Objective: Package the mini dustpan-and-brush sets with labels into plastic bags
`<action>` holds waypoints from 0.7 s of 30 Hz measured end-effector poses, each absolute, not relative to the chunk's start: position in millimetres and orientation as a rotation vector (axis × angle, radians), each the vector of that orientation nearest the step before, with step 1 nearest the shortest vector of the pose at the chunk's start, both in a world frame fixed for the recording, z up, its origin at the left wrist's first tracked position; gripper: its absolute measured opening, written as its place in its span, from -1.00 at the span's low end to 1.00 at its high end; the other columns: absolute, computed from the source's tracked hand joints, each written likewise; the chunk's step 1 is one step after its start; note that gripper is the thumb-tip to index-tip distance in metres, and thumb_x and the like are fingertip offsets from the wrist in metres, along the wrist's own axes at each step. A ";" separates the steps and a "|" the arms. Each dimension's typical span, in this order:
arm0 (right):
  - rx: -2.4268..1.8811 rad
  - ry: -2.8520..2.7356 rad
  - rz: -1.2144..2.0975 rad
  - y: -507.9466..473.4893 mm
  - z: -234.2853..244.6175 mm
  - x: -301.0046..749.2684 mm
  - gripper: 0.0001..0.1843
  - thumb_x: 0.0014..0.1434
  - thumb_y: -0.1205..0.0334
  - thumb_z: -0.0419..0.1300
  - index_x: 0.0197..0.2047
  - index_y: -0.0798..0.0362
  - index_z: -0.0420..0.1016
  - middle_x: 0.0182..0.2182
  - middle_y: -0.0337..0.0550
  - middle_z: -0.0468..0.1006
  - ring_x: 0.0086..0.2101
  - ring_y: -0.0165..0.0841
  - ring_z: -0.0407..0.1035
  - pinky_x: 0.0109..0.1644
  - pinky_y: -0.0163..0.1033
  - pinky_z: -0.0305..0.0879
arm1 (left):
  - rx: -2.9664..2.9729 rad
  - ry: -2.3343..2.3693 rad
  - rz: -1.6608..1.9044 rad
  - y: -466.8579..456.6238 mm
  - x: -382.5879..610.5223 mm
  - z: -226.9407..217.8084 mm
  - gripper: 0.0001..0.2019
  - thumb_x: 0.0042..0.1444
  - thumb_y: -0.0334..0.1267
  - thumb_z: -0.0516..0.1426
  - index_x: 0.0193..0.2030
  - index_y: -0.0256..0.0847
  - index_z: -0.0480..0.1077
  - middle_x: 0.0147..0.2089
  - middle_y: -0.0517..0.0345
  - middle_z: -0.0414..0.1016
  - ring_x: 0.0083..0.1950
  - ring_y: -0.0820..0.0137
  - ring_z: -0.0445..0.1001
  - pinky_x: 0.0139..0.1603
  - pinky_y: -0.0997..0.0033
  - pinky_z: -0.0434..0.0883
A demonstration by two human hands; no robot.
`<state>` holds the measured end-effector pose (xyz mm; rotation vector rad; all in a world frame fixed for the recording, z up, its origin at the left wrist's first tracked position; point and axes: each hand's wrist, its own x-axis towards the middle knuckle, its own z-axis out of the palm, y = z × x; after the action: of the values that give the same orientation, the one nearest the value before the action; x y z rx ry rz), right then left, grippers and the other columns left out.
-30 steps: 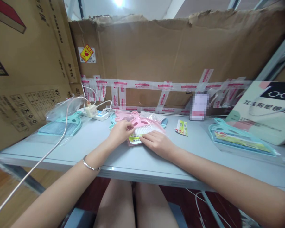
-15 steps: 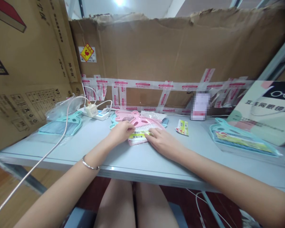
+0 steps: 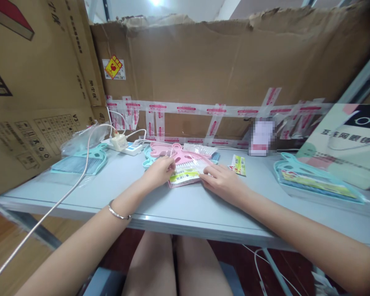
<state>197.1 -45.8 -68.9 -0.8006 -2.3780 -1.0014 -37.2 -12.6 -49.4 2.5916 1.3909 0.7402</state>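
Note:
A small pink dustpan and brush set point(image 3: 179, 155) lies on the table in front of me, with white bristles and a yellow-green label card point(image 3: 183, 176) at its near end. Clear plastic appears to cover it. My left hand point(image 3: 162, 169) is closed at the set's left edge, fingertips pinched together. At the right edge is my right hand point(image 3: 223, 181), its fingers bent and pressed against the side of the package. Behind the pink set, parts of other dustpans in pink and teal show, partly hidden. A loose label card point(image 3: 239, 165) lies beyond my right hand.
A teal dustpan set point(image 3: 319, 181) in plastic lies at the right, another teal dustpan point(image 3: 80, 161) at the left. A power strip point(image 3: 130, 149) with a white cable point(image 3: 85, 164) stands at the back left. Cardboard boxes point(image 3: 185, 65) wall the back; a phone point(image 3: 261, 137) leans there.
My right hand has slid right from the label card to the set's right edge, uncovering more of the card. My left hand stays at the left edge.

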 end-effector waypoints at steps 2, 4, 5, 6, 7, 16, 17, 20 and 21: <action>-0.782 -2.329 -1.025 -48.5 -66.5 198.6 -0.74 0.18 0.43 0.02 -0.46 0.10 0.46 -0.49 -0.12 0.45 -0.46 -0.37 0.27 -0.36 -0.23 0.05 | 2.582 1.413 0.730 -12.6 -37.0 -49.0 -0.86 -0.03 -0.55 0.04 -0.42 -0.24 0.32 -0.36 0.12 0.37 -0.29 0.38 0.35 -0.24 0.39 0.32; -0.798 -2.288 -0.939 -53.1 -63.2 201.8 -0.74 0.18 0.42 0.01 -0.43 0.09 0.48 -0.50 -0.12 0.48 -0.48 -0.37 0.30 -0.38 -0.23 0.09 | 2.586 1.423 0.724 -12.4 -37.0 -49.2 -0.85 -0.03 -0.55 0.03 -0.42 -0.24 0.32 -0.36 0.11 0.38 -0.29 0.37 0.35 -0.24 0.38 0.31; -0.816 -2.270 -0.836 -56.2 -61.2 204.0 -0.74 0.20 0.40 0.01 -0.39 0.08 0.50 -0.51 -0.13 0.50 -0.48 -0.37 0.32 -0.39 -0.24 0.12 | 2.593 1.423 0.725 -12.1 -37.3 -49.6 -0.85 -0.03 -0.55 0.03 -0.41 -0.24 0.32 -0.36 0.11 0.38 -0.29 0.37 0.35 -0.24 0.38 0.32; -0.852 -2.243 -0.697 -59.7 -58.9 206.3 -0.75 0.21 0.37 0.00 -0.34 0.07 0.51 -0.50 -0.14 0.52 -0.49 -0.39 0.34 -0.39 -0.25 0.16 | 2.602 1.420 0.729 -11.9 -37.6 -50.1 -0.84 -0.03 -0.55 0.02 -0.41 -0.24 0.33 -0.36 0.10 0.38 -0.29 0.37 0.36 -0.24 0.38 0.32; -0.898 -2.200 -0.534 -63.5 -56.1 208.5 -0.77 0.22 0.33 0.01 -0.29 0.06 0.51 -0.48 -0.15 0.54 -0.48 -0.39 0.37 -0.39 -0.26 0.20 | 2.611 1.416 0.735 -11.7 -38.0 -50.7 -0.84 -0.03 -0.55 0.01 -0.40 -0.24 0.33 -0.36 0.10 0.38 -0.28 0.37 0.36 -0.23 0.38 0.32; -1.140 -1.491 0.588 -66.5 -35.8 212.5 -0.63 -0.04 -0.08 0.26 -0.33 0.03 0.37 -0.48 -0.18 0.55 -0.39 -0.30 0.45 -0.30 -0.18 0.36 | 2.691 1.463 0.696 -19.4 -34.2 -46.9 -0.92 0.09 -0.31 0.09 -0.38 -0.24 0.35 -0.33 0.06 0.40 -0.29 0.33 0.36 -0.28 0.35 0.30; -1.134 -1.455 0.675 -62.2 -34.7 213.8 -0.59 -0.09 -0.08 0.29 -0.30 0.03 0.33 -0.49 -0.20 0.54 -0.39 -0.31 0.45 -0.30 -0.18 0.36 | 2.698 1.476 0.695 -19.9 -33.5 -46.5 -0.90 0.11 -0.29 0.08 -0.39 -0.24 0.35 -0.33 0.06 0.40 -0.29 0.33 0.36 -0.30 0.36 0.29; -1.074 -1.549 0.932 -51.3 -28.8 217.1 -0.52 -0.05 -0.02 0.27 -0.16 0.00 0.19 -0.45 -0.26 0.51 -0.40 -0.35 0.43 -0.32 -0.21 0.34 | 2.719 1.477 0.709 -19.6 -32.3 -46.4 -0.89 0.14 -0.32 0.06 -0.38 -0.23 0.36 -0.34 0.08 0.41 -0.29 0.34 0.37 -0.32 0.39 0.26; -1.058 -1.679 1.002 -49.5 -26.0 216.3 -0.55 0.02 0.01 0.22 -0.12 -0.01 0.15 -0.45 -0.27 0.49 -0.43 -0.38 0.41 -0.34 -0.22 0.33 | 2.720 1.474 0.715 -19.1 -32.1 -46.5 -0.90 0.14 -0.33 0.05 -0.38 -0.23 0.36 -0.34 0.09 0.41 -0.29 0.35 0.37 -0.32 0.39 0.25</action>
<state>216.3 -49.5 -26.0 -1.0585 -1.6785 1.0022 -32.1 -19.1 -46.5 2.7204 1.4736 0.7152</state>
